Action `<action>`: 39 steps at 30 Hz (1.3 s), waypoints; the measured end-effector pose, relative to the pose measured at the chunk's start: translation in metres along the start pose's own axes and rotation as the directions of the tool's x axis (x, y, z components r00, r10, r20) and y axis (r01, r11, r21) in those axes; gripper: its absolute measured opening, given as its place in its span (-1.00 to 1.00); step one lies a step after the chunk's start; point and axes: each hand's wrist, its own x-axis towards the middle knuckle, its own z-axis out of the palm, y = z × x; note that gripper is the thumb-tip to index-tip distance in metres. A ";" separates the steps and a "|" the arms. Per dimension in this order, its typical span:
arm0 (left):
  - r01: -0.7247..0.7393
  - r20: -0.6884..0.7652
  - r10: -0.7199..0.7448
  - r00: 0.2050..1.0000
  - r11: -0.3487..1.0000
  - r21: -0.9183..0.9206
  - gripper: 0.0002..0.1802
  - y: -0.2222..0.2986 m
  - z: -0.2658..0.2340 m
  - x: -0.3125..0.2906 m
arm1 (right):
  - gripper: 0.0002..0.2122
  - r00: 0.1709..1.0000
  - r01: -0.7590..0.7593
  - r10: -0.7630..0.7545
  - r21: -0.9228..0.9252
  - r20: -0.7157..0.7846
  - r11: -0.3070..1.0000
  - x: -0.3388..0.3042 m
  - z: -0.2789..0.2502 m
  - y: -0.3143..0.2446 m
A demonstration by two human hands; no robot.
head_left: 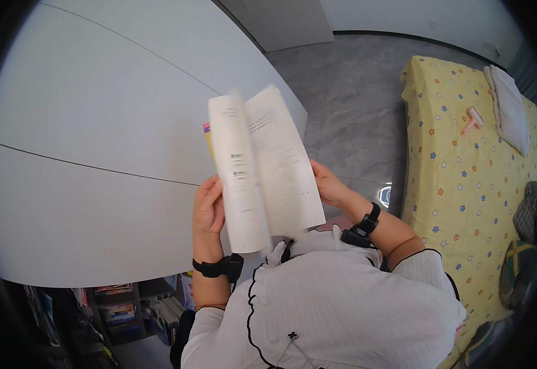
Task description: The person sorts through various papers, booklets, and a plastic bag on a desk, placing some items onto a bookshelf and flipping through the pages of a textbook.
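Observation:
An opened paperback book (284, 163) with white printed pages is held up in front of me. My left hand (209, 202) grips its left side, thumb on the page edge and fingers mostly behind. At the right edge my right hand (327, 182) holds the other side, its fingers partly hidden behind the pages. The pages near the middle curl upward and are blurred. A strip of yellow and purple cover peeks out at the upper left. Each wrist wears a black strap with a small box.
White cabinet doors (96, 123) stand close on the left. At the right is a bed with a yellow star-patterned sheet (447, 184), bearing a pink-and-white lint roller (473, 121) and a folded white cloth (507, 111). Shelves of books (121, 313) are at the lower left. Grey tiled floor (348, 98) lies between.

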 end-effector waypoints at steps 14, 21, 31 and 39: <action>-0.125 -0.245 0.105 0.964 0.990 -0.067 -0.48 0.034 0.031 -0.045 | -0.60 0.999 0.030 -0.033 0.086 0.035 0.996 0.005 -0.016 -0.001; 0.002 0.020 -0.002 1.000 1.000 0.012 -0.65 -0.014 0.021 -0.007 | -0.60 0.993 0.023 -0.027 0.033 0.112 0.999 0.009 -0.006 -0.002; -0.183 -0.082 0.170 0.982 0.961 -0.209 -0.47 0.033 0.023 -0.045 | -0.61 0.996 0.088 -0.087 0.087 -0.008 0.992 0.001 -0.033 -0.008; -0.105 -0.027 0.101 0.994 0.973 -0.204 -0.57 -0.012 0.017 -0.015 | -0.61 0.993 0.054 -0.063 0.092 0.100 0.994 0.008 -0.036 -0.007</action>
